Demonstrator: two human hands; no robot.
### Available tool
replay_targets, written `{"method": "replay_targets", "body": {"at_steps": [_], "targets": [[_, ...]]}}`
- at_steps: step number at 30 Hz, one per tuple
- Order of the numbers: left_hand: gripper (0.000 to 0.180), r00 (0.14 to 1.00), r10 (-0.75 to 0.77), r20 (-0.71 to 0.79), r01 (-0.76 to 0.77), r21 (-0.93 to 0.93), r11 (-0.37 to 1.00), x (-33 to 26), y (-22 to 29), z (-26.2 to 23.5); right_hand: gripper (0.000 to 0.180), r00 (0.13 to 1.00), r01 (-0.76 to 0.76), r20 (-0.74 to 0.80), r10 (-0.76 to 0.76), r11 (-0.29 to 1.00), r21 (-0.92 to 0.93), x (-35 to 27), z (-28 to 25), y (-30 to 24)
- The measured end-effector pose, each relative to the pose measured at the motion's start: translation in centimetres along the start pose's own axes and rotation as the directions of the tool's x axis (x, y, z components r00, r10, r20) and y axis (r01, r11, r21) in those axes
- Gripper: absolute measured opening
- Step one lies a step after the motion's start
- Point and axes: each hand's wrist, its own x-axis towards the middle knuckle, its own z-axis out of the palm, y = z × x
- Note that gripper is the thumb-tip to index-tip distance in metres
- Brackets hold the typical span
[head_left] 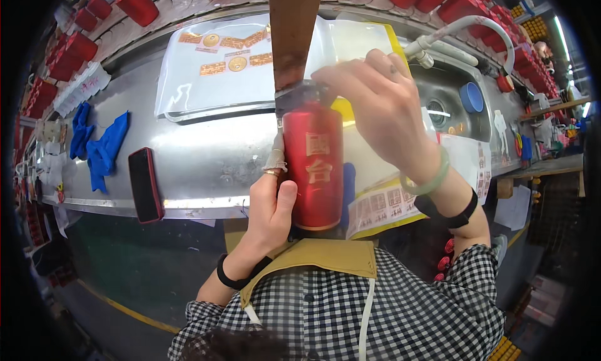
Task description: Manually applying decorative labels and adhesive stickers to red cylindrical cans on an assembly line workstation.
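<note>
While hands [388,104] handle a bottle [313,198], steel counter [210,151], sink [432,82], red containers [136,5].

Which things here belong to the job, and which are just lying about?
Likely the job:
- red bottle, left hand at its side, right hand at its neck
- gold labels, probably

Seemingly lying about:
- phone
- blue cloth pieces
- blue cup

There are two hands [269,209] [385,104], one held bottle [314,167], one phone [145,186].
</note>
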Motion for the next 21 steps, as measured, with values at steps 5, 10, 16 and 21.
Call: {"method": "replay_targets", "body": {"at_steps": [5,10,16,21], "targets": [[0.081,1.000,0.005,-0.001,-0.005,-0.035,0.999,0.3,0.1,0.3,0.021,1.000,0.015,0.010,-0.019,0.953,0.303,-0.6,1.2,-1.4],[0.093,0.999,-0.042,0.022,0.045,-0.116,0.992,0.2,0.5,0.2,0.018,0.990,0.141,0.012,-0.141,0.982,-0.124,1.5,0.3,-0.2],[0.118,0.997,-0.072,-0.034,0.056,-0.344,0.937,0.2,0.1,0.4,0.020,0.952,0.298,-0.008,-0.305,0.926,0.233,-4.4,-0.2,-6.2],[0.125,0.992,-0.124,0.008,0.122,-0.223,0.967,-0.2,0.4,-0.4,0.025,0.992,0.123,0.017,-0.129,0.974,0.190,-1.7,1.5,-2.6]]}}
